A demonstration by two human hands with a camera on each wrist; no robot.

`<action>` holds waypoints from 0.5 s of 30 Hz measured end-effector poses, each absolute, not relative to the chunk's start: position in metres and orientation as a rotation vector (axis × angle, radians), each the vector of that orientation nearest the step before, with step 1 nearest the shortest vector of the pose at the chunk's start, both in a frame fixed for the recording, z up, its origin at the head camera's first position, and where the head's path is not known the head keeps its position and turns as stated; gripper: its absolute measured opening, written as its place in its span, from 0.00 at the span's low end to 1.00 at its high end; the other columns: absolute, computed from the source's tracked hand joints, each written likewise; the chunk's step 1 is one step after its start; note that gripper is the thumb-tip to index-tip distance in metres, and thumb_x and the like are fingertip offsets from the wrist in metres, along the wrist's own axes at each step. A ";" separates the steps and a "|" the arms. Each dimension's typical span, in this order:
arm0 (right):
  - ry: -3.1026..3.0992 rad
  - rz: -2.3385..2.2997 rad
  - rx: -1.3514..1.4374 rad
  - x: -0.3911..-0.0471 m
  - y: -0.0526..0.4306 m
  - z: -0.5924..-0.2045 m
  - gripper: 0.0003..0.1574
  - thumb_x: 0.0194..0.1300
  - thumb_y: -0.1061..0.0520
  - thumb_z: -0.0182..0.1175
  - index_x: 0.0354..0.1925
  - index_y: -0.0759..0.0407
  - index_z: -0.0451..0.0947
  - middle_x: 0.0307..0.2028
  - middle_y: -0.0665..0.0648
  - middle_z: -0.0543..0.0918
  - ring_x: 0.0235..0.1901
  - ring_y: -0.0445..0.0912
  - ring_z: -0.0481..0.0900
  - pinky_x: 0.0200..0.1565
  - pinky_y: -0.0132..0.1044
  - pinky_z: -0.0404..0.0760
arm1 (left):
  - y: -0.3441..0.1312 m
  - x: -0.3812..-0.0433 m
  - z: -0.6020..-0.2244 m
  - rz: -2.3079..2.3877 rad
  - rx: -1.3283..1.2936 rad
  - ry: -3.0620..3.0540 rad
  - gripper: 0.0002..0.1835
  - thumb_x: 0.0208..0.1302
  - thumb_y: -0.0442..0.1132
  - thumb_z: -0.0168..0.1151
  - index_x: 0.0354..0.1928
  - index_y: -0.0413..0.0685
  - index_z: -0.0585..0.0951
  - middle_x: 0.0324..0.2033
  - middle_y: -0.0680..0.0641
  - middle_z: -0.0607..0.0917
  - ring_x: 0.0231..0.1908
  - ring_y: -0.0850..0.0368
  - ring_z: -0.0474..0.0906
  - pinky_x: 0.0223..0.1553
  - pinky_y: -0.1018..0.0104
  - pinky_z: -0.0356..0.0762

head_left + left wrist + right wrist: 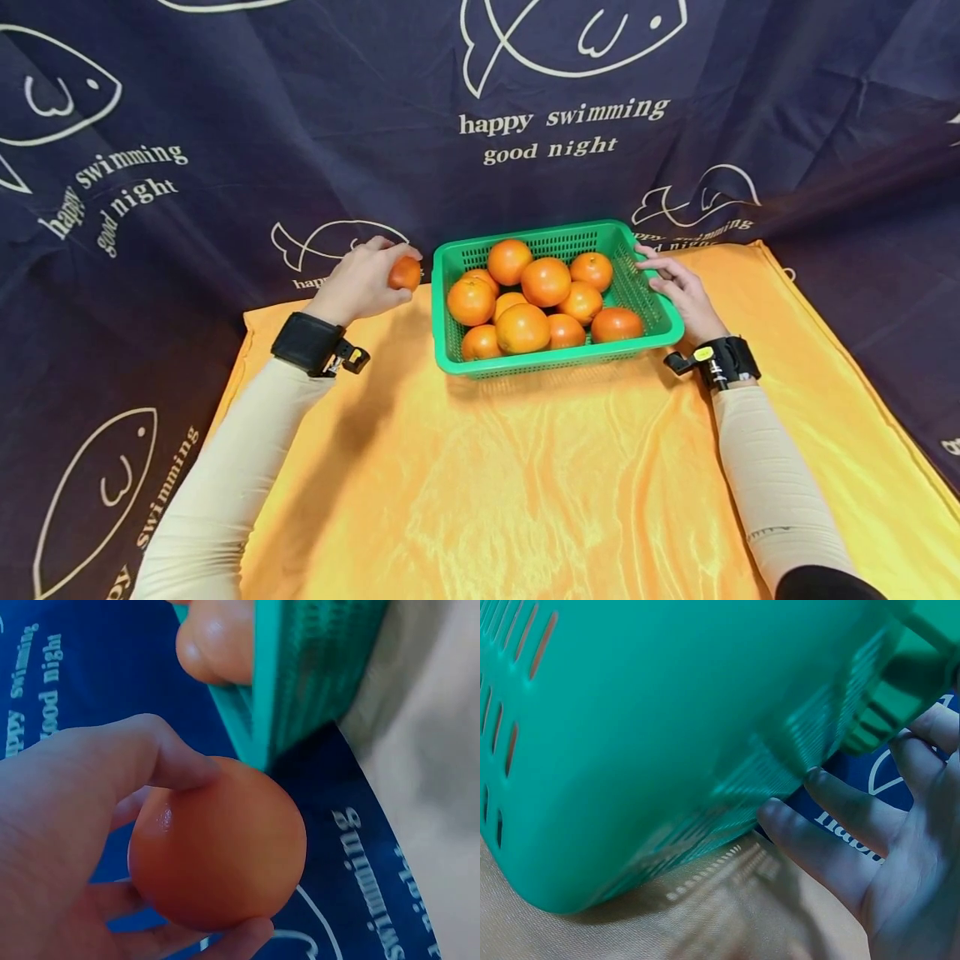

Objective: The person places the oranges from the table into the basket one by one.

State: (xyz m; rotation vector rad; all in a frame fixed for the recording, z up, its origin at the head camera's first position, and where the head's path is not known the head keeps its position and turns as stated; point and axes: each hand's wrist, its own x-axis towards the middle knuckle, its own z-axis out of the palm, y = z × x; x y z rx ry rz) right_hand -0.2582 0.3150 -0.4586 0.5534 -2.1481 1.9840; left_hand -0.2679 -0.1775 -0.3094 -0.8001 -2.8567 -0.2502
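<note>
My left hand [363, 279] holds an orange [405, 273] just off the left end of a green plastic basket [510, 364]. The left wrist view shows the thumb on one side of this orange [217, 847] and fingertips curled round the other. Several more oranges [546, 282] lie heaped inside the basket. At the basket's right end is my right hand [686, 300], its fingers fairly straight. In the right wrist view, two fingertips of the right hand [900, 855] touch the slotted basket wall [615, 750] from outside; the thumb cannot be made out.
A shiny yellow cloth [525, 483] covers the table under the basket. Behind and at both sides hangs a dark blue curtain [375, 108] printed with white fish and lettering, close to the basket's back. Each wrist wears a black strap [307, 342] with a small camera.
</note>
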 end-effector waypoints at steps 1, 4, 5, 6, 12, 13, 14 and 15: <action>-2.142 1.995 0.555 -0.258 0.315 -0.459 0.22 0.76 0.62 0.48 0.63 0.74 0.70 0.76 0.57 0.63 0.77 0.44 0.53 0.56 0.29 0.68 | -0.174 -0.268 -0.309 -0.256 -0.817 -2.855 0.28 0.49 0.42 0.69 0.57 0.51 0.81 0.51 0.35 0.81 0.46 0.38 0.77 0.47 0.42 0.78; -2.136 2.001 0.556 -0.259 0.315 -0.459 0.22 0.76 0.62 0.48 0.63 0.73 0.71 0.76 0.57 0.63 0.77 0.44 0.53 0.56 0.29 0.68 | -0.162 -0.269 -0.306 -0.273 -0.852 -2.850 0.29 0.49 0.43 0.69 0.57 0.51 0.80 0.50 0.37 0.81 0.45 0.39 0.78 0.48 0.43 0.77; -2.135 2.000 0.558 -0.259 0.315 -0.460 0.22 0.76 0.63 0.48 0.63 0.73 0.71 0.76 0.57 0.63 0.77 0.44 0.53 0.56 0.28 0.68 | -0.158 -0.269 -0.305 -0.283 -0.859 -2.852 0.29 0.49 0.43 0.69 0.57 0.51 0.80 0.50 0.37 0.81 0.45 0.39 0.78 0.48 0.43 0.77; -2.134 1.998 0.560 -0.259 0.316 -0.460 0.22 0.76 0.63 0.48 0.63 0.74 0.71 0.76 0.57 0.63 0.77 0.44 0.54 0.56 0.28 0.68 | -0.154 -0.270 -0.303 -0.295 -0.863 -2.856 0.29 0.49 0.43 0.69 0.58 0.52 0.80 0.51 0.37 0.80 0.45 0.39 0.78 0.48 0.44 0.77; -2.129 1.989 0.567 -0.259 0.315 -0.460 0.22 0.76 0.64 0.48 0.62 0.75 0.70 0.76 0.58 0.64 0.77 0.44 0.54 0.55 0.28 0.69 | -0.133 -0.273 -0.298 -0.310 -0.895 -2.851 0.29 0.49 0.43 0.69 0.58 0.54 0.80 0.53 0.38 0.80 0.43 0.41 0.78 0.45 0.44 0.78; -2.129 1.991 0.561 -0.259 0.315 -0.460 0.22 0.76 0.64 0.48 0.62 0.75 0.70 0.76 0.58 0.64 0.77 0.44 0.54 0.55 0.28 0.69 | -0.131 -0.275 -0.297 -0.301 -0.905 -2.847 0.29 0.50 0.44 0.69 0.58 0.54 0.80 0.53 0.38 0.80 0.43 0.41 0.78 0.46 0.45 0.78; -2.131 1.991 0.557 -0.259 0.315 -0.460 0.22 0.76 0.64 0.48 0.62 0.75 0.70 0.76 0.58 0.64 0.77 0.44 0.54 0.55 0.28 0.69 | -0.128 -0.276 -0.297 -0.296 -0.915 -2.844 0.29 0.50 0.44 0.69 0.58 0.55 0.80 0.53 0.38 0.79 0.44 0.41 0.78 0.46 0.45 0.78; -2.139 1.986 0.550 -0.259 0.315 -0.459 0.22 0.76 0.63 0.48 0.62 0.74 0.70 0.76 0.57 0.64 0.77 0.44 0.54 0.55 0.28 0.69 | -0.126 -0.277 -0.296 -0.288 -0.925 -2.843 0.28 0.51 0.44 0.69 0.58 0.55 0.80 0.54 0.38 0.79 0.45 0.41 0.78 0.47 0.45 0.78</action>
